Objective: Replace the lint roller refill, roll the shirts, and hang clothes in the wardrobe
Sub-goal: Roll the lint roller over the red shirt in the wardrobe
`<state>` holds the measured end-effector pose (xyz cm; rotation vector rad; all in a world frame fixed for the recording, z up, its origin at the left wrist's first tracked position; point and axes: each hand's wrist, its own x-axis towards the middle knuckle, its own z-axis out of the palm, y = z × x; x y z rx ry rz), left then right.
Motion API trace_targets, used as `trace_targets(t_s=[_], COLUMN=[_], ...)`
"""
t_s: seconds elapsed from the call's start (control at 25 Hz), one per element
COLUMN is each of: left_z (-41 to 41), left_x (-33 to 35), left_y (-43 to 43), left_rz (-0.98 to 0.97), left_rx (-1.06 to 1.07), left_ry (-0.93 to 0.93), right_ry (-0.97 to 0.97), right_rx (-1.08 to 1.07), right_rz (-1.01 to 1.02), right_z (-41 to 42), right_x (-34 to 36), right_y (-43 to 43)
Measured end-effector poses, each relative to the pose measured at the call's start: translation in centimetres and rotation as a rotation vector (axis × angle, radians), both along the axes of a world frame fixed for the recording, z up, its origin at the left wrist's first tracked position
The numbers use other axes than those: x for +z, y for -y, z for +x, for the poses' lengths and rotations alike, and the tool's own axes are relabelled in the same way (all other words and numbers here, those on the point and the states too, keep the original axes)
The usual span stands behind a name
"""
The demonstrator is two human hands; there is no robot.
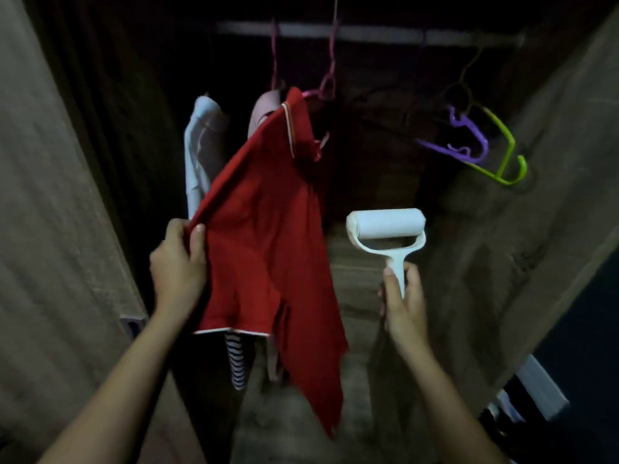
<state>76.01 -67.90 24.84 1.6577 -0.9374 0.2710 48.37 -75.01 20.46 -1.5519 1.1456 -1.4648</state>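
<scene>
Head view. Inside the wardrobe (542, 169), seen from my own eyes, looking forward and up at the rail (368, 35) at 12 o'clock. The red shirt (268, 249) fills the centre of the frame; it hangs from a pink hanger (327, 84) hooked on the rail. My left hand (179, 261), at 9 o'clock of the shirt, pinches its side edge between thumb and fingers and draws the cloth out toward me so that it slopes taut from the collar. My right hand (402, 298), at 4 o'clock, is closed round the handle of the lint roller (387, 234); the white roll points up and stands clear of the cloth, at 3 o'clock of the shirt. A white garment (201, 145) hangs behind the shirt at 10 o'clock, and a striped garment (236, 360) shows below its hem at 6 o'clock. A purple hanger (469, 144) and a green hanger (506, 155) hang bare at 2 o'clock.

Step in hand, as I judge it: rolling a shirt that is already hung. The next move calls for bringing the roll leftward onto the stretched panel and running it along the cloth, while my left hand keeps the tension so the fabric does not bunch or swing on its hanger
</scene>
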Motion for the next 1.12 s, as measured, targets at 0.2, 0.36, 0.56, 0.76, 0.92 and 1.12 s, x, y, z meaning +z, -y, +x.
trace_targets(t_s=[0.2,0.36,0.56,0.76,0.92,1.12], left_z=[5.0,6.5,7.9,8.9,8.9,9.9], left_x=[2.6,4.2,4.5,4.2,4.2,4.4], left_y=[-2.7,-3.3,-3.0,-2.7,-2.8,-2.9], left_rz=[0.012,-0.057,-0.031,-0.082,-0.093,-0.092], left_rx=[0.032,0.033,0.004,-0.102,-0.131,-0.188], left_ry=[0.284,0.261,0.236,0.133,0.112,0.062], right_ry=[-0.076,-0.088,-0.071,-0.261,-0.498,-0.06], right_rx=[0.27,0.314,0.28,0.272,0.466,0.05], right_rz=[-0.056,-0.093,-0.212,-0.194,-0.05,-0.23], right_z=[5.4,9.4,13.0,17.6,18.7,17.4], right_x=[0.2,1.4,5.2,3.0,-3.0,7.1], right_y=[1.5,1.5,1.2,0.0,-3.6,2.8])
